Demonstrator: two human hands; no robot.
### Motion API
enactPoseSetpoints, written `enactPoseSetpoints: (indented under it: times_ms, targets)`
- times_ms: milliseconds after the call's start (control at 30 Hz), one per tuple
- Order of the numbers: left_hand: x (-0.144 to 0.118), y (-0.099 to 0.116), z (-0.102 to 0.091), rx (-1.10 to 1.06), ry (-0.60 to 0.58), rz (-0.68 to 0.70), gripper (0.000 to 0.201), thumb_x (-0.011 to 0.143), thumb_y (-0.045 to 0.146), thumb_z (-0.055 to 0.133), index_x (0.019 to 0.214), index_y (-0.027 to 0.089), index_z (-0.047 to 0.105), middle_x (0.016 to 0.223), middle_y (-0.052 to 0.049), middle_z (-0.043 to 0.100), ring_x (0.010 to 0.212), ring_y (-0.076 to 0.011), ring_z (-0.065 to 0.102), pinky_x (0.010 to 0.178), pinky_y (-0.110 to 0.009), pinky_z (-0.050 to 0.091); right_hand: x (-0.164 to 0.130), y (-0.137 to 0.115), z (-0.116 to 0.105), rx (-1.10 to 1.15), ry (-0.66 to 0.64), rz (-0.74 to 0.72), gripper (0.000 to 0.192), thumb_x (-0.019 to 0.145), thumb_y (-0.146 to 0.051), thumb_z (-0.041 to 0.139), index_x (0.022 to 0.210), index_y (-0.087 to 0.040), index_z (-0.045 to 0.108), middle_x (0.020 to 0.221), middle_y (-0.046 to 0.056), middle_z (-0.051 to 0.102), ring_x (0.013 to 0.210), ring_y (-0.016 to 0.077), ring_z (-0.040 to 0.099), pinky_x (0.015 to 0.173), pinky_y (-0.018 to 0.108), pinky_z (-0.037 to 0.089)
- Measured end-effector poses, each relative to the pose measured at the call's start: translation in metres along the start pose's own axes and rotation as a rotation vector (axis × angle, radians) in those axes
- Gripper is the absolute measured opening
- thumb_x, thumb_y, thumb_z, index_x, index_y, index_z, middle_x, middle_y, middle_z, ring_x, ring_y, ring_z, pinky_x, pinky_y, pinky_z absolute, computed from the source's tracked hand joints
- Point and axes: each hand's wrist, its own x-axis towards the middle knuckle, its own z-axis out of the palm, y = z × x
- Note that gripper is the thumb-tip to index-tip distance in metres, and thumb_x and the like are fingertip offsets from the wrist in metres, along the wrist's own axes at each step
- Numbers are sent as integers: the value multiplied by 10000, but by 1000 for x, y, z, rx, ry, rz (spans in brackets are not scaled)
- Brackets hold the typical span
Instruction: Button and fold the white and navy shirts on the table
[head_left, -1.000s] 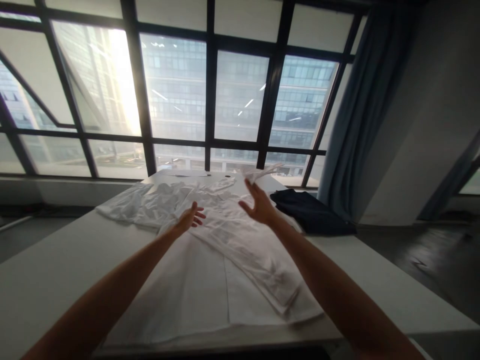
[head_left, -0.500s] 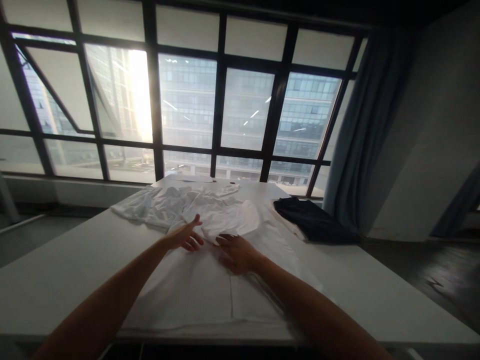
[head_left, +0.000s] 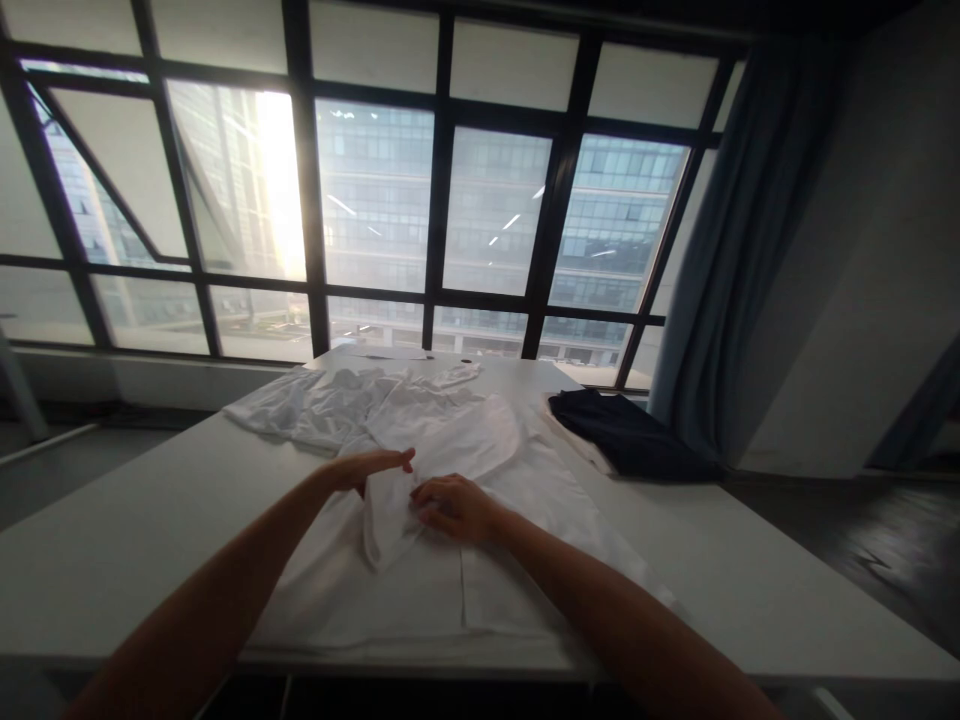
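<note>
A white garment (head_left: 337, 600), its exact kind unclear, lies spread over the near middle of the table, with a short dark slit or seam line near its lower edge. My left hand (head_left: 367, 466) is at a raised white flap of the cloth (head_left: 390, 515), thumb on the near side and its other fingers mostly hidden behind the fabric. Just to the right, my right hand (head_left: 459, 508) has bent fingers gripping the same flap. Behind both hands, more white cloth (head_left: 322, 405) lies rumpled.
A folded dark navy garment (head_left: 630, 435) lies on a pale cloth at the table's right side. The white table (head_left: 112, 560) extends to a large black-framed window (head_left: 375, 200). A blue curtain (head_left: 705, 300) hangs at the right.
A flap of the white cloth has been lifted and folded toward me between my hands. My left hand has turned behind it; my right hand's fingers have curled onto it.
</note>
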Motion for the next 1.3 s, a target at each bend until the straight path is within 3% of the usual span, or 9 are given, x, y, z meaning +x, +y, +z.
enactPoseSetpoints:
  times_ms: [167,333,433,600,733,800,967,1100,1300]
  targets:
    - [-32,4,-28,-69,-209,-130,643,563,376,809,1176,283,640,984,-35,691,883,-241,661,676,-304,547,-5,21,-10,-210,93,79,243,858,-257,582,1082,-213,666,1145,74,674,1085,224,606,999,392,407]
    - [-40,12,-34,-168,-257,-163,517,584,374,773,1067,218,676,872,-57,662,657,-219,650,488,-295,529,-25,63,-33,-448,98,236,542,653,-65,640,1176,-206,655,1312,106,585,1200,269,535,1029,445,388]
    - [-40,17,-33,-150,-278,-146,469,636,408,726,1054,199,700,739,-61,641,511,-189,595,394,-282,476,-34,78,-49,-535,99,289,378,710,-69,613,1046,-206,718,1228,95,641,1136,265,577,1014,450,399]
    - [-50,22,-36,-128,-391,-115,456,735,389,645,1127,160,686,586,-27,597,388,-137,491,358,-257,416,-40,77,-67,-407,170,294,232,817,-140,556,927,-196,753,1028,66,720,947,213,657,919,359,478]
    - [-56,20,-45,4,-558,-96,612,785,492,608,1293,150,593,505,-8,575,400,-172,520,392,-282,437,-46,73,-69,-283,39,382,274,697,-79,574,852,-203,762,943,35,737,861,194,677,828,282,515]
    - [-49,16,-44,124,-431,-24,592,798,568,586,1214,152,649,442,15,514,393,-156,495,409,-266,430,-48,74,-68,-287,41,415,283,686,-67,570,853,-191,762,966,40,735,886,196,675,854,278,509]
    - [-11,12,-3,421,238,379,510,847,613,500,859,160,733,745,-65,689,735,-194,634,729,-313,524,-42,93,-65,-454,150,538,316,875,-254,515,1112,-161,704,1190,101,665,1119,235,603,1011,352,433]
    - [1,11,47,612,52,652,514,914,558,457,1297,239,580,1430,-85,499,1347,-262,404,1122,-430,296,-34,127,-71,-576,-22,743,489,923,-387,495,1342,-141,552,1427,137,471,1326,249,425,1117,373,300]
    - [3,7,65,771,-245,679,744,873,665,446,1503,300,295,1569,-69,247,1443,-317,198,1168,-494,145,-18,183,-105,-546,-214,1042,617,977,-528,318,1480,-173,354,1542,121,282,1416,285,255,1134,521,188]
